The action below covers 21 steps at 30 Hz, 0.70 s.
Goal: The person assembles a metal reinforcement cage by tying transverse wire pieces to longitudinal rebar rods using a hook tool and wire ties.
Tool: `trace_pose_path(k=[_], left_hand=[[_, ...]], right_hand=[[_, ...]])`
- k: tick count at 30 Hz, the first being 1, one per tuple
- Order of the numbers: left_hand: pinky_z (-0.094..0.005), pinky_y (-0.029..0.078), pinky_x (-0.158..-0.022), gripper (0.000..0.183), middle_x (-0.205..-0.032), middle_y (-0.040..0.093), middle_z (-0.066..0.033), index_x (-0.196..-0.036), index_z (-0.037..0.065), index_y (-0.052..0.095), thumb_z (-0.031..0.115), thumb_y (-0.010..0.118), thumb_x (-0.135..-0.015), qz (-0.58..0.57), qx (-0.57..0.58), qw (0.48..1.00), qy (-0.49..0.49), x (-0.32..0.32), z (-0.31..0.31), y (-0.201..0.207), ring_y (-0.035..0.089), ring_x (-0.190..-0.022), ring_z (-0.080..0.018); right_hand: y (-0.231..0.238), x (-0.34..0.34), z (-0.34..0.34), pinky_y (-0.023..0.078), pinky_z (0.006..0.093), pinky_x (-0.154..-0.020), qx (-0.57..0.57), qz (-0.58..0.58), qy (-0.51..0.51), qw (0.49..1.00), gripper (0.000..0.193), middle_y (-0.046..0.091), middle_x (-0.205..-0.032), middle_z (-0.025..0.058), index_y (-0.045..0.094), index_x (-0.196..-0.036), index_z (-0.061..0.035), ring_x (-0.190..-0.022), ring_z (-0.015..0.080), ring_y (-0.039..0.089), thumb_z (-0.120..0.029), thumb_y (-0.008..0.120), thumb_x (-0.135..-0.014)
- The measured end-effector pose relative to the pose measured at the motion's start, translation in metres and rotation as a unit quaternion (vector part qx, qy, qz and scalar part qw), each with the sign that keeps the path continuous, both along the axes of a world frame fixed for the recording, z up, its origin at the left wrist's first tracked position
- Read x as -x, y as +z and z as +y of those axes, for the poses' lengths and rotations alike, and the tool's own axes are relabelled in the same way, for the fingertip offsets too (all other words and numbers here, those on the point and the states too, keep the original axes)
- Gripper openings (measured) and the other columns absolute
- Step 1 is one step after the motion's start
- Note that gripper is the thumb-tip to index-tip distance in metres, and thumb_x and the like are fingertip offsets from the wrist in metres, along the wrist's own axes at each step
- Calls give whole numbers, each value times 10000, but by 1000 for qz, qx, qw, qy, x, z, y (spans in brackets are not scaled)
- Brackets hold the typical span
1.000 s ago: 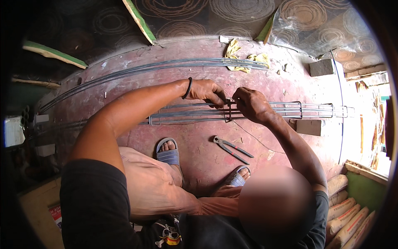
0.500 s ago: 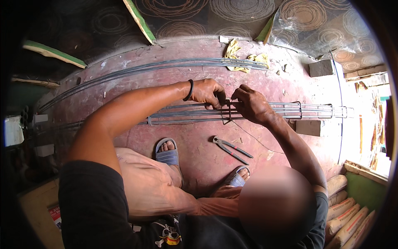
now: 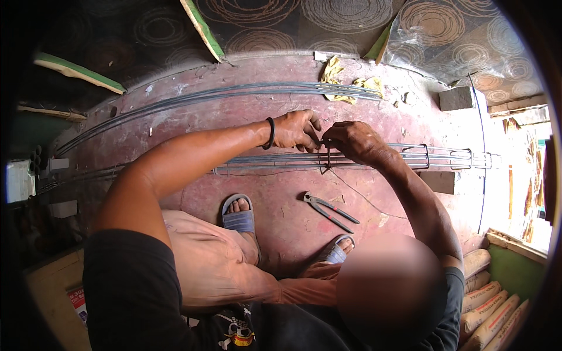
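A long cage of steel reinforcing bars (image 3: 272,158) runs left to right across the floor in front of me. Around the bars stands a dark square stirrup (image 3: 329,157), between my two hands. My right hand (image 3: 358,142) is closed at the stirrup's top corner, thumb and fingers pinched together. My left hand (image 3: 297,130) meets the same corner from the left, fingers bent and their tips close to the right hand's. Any thin wire between the fingertips is too small to make out. Pincers (image 3: 328,209) with dark handles lie partly spread on the floor between my sandalled feet.
More loose bars (image 3: 222,92) lie farther off, their right ends over yellow cloth (image 3: 367,86). Other stirrups (image 3: 417,157) sit along the cage to the right, by a concrete block (image 3: 438,182). Another block (image 3: 456,99) stands far right. Filled sacks (image 3: 489,307) are stacked at lower right.
The cage has tilted slightly, and the stirrups to the right look more slanted. My right hand has turned and moved its fingertips down onto the corner. My left fingers have spread a little.
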<state>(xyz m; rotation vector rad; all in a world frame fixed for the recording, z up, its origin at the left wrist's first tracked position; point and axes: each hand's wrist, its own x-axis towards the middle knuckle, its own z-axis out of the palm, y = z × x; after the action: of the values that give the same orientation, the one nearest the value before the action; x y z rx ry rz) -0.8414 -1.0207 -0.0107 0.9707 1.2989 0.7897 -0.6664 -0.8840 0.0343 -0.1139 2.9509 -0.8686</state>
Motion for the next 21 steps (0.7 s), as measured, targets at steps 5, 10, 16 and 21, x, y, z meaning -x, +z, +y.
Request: trace_pose_path(k=[5, 10, 16, 21], left_hand=[[-299, 526, -760, 447, -967, 673, -171, -1108, -56, 409, 17, 719, -795, 80, -55, 995, -19, -4, 4, 0, 668, -864, -202], [-321, 528, -777, 421, -963, 667, -184, -1054, -58, 442, 28, 745, -774, -8, -17, 1000, -10, 1, 9, -8, 667, -887, -213], [-303, 515, -817, 363, -964, 653, -153, -1041, -46, 491, -14, 714, -755, -171, 74, 982, -16, 2, 11, -11, 642, -915, -206], [-350, 504, -841, 391, -1070, 630, -183, -1126, -38, 473, -1, 675, -793, 128, -75, 982, -116, -1, 11, -22, 634, -967, -252]], right_hand=[[-3, -3, -2, 519, 399, -752, -32, 40, -3, 999, 138, 648, -861, 114, 671, -947, -51, -839, 311, 643, -157, 652, -860], [-9, -7, -2, 516, 399, -770, -48, 45, -18, 998, 148, 644, -901, 112, 664, -972, -49, -876, 306, 635, -146, 646, -861], [-7, -13, -2, 516, 404, -777, -32, 35, -24, 999, 181, 644, -913, 117, 666, -1007, -52, -878, 317, 632, -161, 634, -866], [-25, -10, 7, 517, 417, -746, 5, 39, -9, 999, 173, 648, -885, 129, 674, -993, -60, -841, 330, 638, -168, 639, -862]])
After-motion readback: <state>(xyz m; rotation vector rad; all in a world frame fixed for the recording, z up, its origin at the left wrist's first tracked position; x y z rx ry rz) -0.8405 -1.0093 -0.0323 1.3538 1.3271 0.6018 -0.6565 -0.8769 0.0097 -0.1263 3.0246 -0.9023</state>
